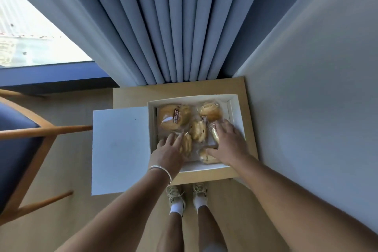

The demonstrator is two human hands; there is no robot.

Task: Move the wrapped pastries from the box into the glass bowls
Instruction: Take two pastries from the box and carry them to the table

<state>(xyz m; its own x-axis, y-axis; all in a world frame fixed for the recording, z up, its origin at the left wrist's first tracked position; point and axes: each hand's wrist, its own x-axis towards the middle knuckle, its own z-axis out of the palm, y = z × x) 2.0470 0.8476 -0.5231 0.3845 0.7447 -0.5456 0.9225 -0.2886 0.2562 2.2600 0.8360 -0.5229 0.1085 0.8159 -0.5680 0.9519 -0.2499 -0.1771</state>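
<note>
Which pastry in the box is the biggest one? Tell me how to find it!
Find the white box on the small wooden table by the blue curtain. Look in its far left corner, beyond the left hand. The biggest wrapped pastry lies there, the only one with a dark label with white writing on its wrapper.

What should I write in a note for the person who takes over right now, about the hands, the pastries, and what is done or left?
Left hand: fingers rest on a wrapped pastry at the box's near left; grip unclear.
Right hand: fingers curl over a wrapped pastry at the near right.
Box: open on the small table, lid lying to its left. About six wrapped pastries are inside, including the large one at the far left.
Done: nothing moved, as far as visible.
Left: all pastries. No glass bowls in view; find them first.
</note>
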